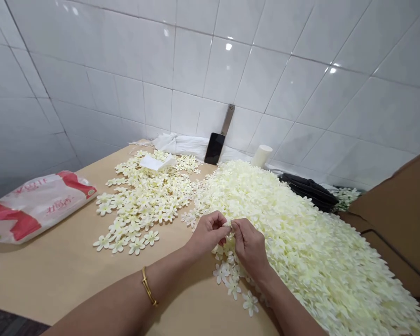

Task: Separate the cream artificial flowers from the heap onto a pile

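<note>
My left hand (210, 232) and my right hand (249, 242) meet near the middle of the view, thumbs and fingertips pinched together. Between them is a small pale artificial flower (227, 223), mostly hidden by the fingers. Behind and to the right of my hands spreads a large heap of cream-white artificial flowers (301, 233). Left of my hands, flatter groups of pale yellow flowers (150, 186) lie on the brown tabletop (73, 275). A few loose flowers (250, 303) rest below my right hand.
A red and white plastic package (45, 203) lies at the left. A phone (214, 148) leans by the tiled wall, near a white cylinder (262, 156). A black bag (308, 190) and a cardboard box (395, 210) stand right. White paper (156, 162) covers some flowers.
</note>
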A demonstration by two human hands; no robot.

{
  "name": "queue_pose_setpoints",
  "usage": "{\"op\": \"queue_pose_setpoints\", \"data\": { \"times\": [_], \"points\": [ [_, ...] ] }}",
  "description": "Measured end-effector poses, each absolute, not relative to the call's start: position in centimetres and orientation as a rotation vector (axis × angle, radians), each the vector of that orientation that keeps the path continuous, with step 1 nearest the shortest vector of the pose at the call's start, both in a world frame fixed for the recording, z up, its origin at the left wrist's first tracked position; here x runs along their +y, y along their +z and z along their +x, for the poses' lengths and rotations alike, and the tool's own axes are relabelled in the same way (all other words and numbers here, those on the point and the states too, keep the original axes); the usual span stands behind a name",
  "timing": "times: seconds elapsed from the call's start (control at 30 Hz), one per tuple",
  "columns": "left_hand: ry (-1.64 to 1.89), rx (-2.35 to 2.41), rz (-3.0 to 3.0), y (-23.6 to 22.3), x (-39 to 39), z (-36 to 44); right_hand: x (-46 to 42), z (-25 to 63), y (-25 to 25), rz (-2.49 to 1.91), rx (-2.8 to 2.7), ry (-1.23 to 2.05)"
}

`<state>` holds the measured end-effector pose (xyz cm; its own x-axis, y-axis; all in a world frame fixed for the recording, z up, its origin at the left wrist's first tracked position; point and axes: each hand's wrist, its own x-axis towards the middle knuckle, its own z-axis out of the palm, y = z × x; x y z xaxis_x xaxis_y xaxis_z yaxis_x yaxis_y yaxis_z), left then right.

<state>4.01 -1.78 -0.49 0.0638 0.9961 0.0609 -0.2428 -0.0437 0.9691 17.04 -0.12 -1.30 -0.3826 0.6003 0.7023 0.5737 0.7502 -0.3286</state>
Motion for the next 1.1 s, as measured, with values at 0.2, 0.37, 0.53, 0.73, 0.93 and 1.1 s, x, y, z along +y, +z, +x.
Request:
{"op": "queue_pose_setpoints", "data": {
  "times": [0.2, 0.37, 0.53, 0.73, 0.93, 1.1],
  "points": [
    [1.343, 1.131, 1.205, -0.6, -1.9, 3.9, 0.2, 17.2, -0.7, -0.772, -2.113, -0.350],
    [1.420, 1.259, 1.411, -1.2, -1.9, 3.7, -0.2, 16.7, -1.0, -0.777, -2.140, -0.414],
    [1.455, 1.346, 1.627, -1.1, -1.8, 3.4, -0.5, 16.3, -2.0, -0.805, -2.084, -0.384],
    [1.466, 1.496, 1.642, -0.9, -1.7, 4.6, 0.4, 17.8, -1.6, -0.917, -2.079, -0.420],
    [1.551, 1.500, 1.338, -0.7, -1.4, 4.0, 1.0, 18.5, -0.7, -1.077, -2.057, -0.546],
    [1.593, 1.345, 0.985, 0.2, -2.1, 3.3, 0.7, 18.8, 0.4, -1.190, -2.124, -0.594]
  ]
}}
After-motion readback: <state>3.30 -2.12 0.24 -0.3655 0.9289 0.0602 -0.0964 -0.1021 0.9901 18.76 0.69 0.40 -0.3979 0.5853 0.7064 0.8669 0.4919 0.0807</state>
